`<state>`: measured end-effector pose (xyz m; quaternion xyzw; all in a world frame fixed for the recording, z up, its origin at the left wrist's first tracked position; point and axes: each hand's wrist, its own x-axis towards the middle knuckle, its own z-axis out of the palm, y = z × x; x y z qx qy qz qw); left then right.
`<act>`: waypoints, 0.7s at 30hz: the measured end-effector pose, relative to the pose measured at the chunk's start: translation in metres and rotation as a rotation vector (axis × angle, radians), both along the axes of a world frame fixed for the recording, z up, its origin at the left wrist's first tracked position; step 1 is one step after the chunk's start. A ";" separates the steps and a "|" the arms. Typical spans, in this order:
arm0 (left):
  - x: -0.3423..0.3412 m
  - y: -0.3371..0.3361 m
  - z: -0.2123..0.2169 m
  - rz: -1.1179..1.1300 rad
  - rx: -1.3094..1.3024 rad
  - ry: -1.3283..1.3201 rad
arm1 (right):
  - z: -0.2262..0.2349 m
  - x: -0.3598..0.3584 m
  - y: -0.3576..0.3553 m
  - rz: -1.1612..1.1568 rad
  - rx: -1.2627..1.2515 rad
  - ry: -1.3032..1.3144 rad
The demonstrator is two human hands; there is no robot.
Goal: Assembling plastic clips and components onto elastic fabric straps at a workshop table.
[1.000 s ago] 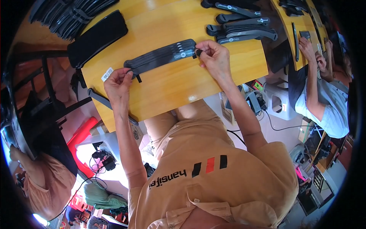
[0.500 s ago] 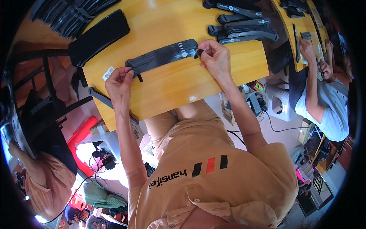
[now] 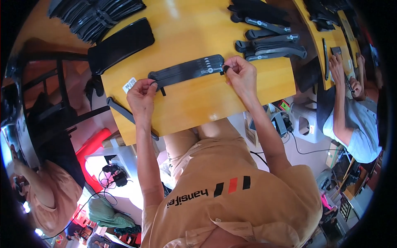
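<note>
A fanned set of black straps (image 3: 186, 71) with grey-white print lies across the wooden table (image 3: 198, 109) in front of me. At its left end, my left hand (image 3: 142, 97) is closed, thumb and fingers pinching the strap ends. A short black tab sticks out just beside those fingers. My right hand (image 3: 243, 80) pinches the opposite end, where a small dark piece shows between thumb and forefinger. Close to my left hand is a white printed label (image 3: 129, 84). One loose black strap (image 3: 120, 109) lies along the table's left edge, partly behind my left wrist.
A black flat padded piece (image 3: 122, 44) lies at the far left, below a banded strap stack (image 3: 93, 18). More black straps (image 3: 271, 43) are piled at the far right. A dark chair (image 3: 43, 105) stands left. At a second table, a co-worker's hands (image 3: 337, 66) handle dark pieces.
The whole view has shifted, so the table, straps and hands appear lower and further right. Both hands keep their grip on the strap ends; the straps look the same.
</note>
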<state>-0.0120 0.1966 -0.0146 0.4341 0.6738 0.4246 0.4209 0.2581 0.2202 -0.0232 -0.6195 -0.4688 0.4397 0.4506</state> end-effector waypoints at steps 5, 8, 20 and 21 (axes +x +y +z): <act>0.002 -0.002 0.000 0.051 -0.022 -0.009 | -0.001 0.000 0.000 0.002 0.002 0.018; 0.002 -0.001 -0.002 0.044 0.002 0.064 | 0.001 -0.001 -0.001 -0.002 -0.006 -0.010; 0.011 0.000 0.007 0.042 0.000 0.249 | 0.002 -0.003 0.000 -0.010 0.039 -0.104; 0.015 0.001 0.011 0.047 -0.001 0.282 | 0.001 -0.002 0.001 -0.012 0.042 -0.101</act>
